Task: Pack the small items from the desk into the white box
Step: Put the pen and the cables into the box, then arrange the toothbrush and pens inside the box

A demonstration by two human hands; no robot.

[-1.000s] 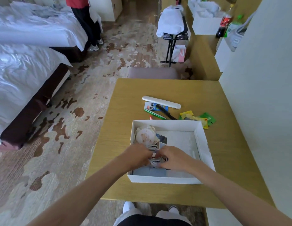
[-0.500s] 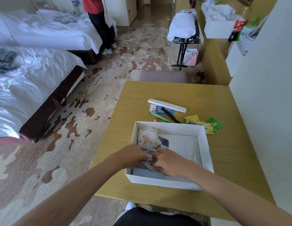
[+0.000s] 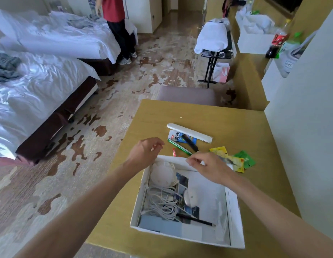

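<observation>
Both hands have lifted off the coiled cable (image 3: 163, 203) in the white box (image 3: 234, 220); left hand (image 3: 146, 152) and right hand (image 3: 208, 168), loosely curled and empty, reach toward the unpacked green pen (image 3: 178, 147).

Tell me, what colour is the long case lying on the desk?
White. The long case shows best in the head view, beyond the box.

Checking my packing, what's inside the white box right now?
In the white box: a coiled cable, a round white item, a white oval gadget and a black pen on printed sheets. Anything under them is hidden.
</observation>
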